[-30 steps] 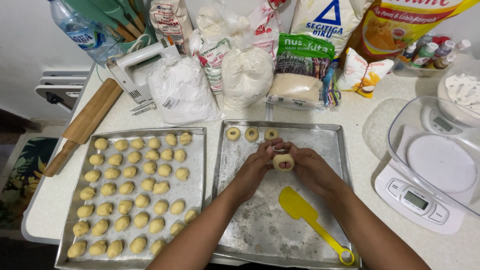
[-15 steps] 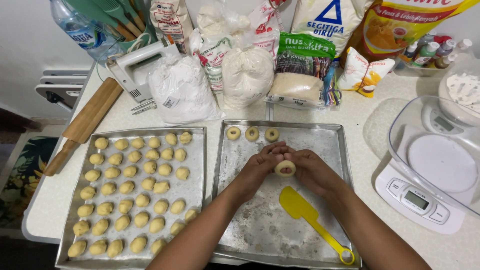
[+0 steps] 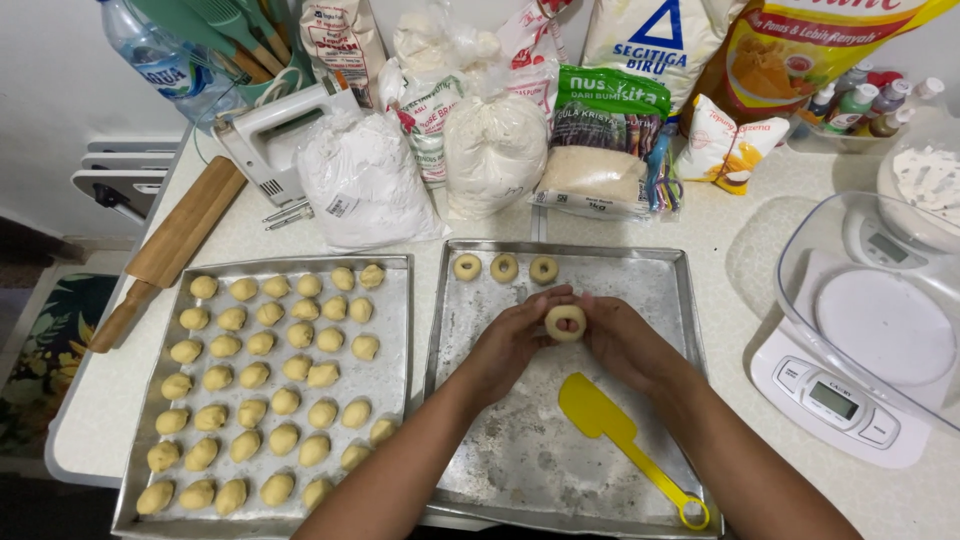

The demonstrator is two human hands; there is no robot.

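My left hand (image 3: pixel 512 338) and my right hand (image 3: pixel 622 342) meet over the right metal tray (image 3: pixel 660 290) and pinch a small ring of pale dough (image 3: pixel 565 323) between their fingertips. Three finished dough rings (image 3: pixel 504 267) lie in a row at the far edge of that tray. A yellow spatula (image 3: pixel 620 432) rests on the floured tray floor, just under my right forearm. The left tray (image 3: pixel 392 380) is filled with several rows of oval dough balls (image 3: pixel 262 374).
A wooden rolling pin (image 3: pixel 170 250) lies left of the trays. Bags of flour (image 3: pixel 362 182), sugar (image 3: pixel 600 145) and other packets line the back, with a white hand mixer (image 3: pixel 275 135) and a water bottle (image 3: pixel 152 55). A kitchen scale (image 3: pixel 850 385) with a clear bowl stands at right.
Both hands with the dough ring have drifted slightly toward me, away from the three rings. The piece now shows a clear hole in its middle.
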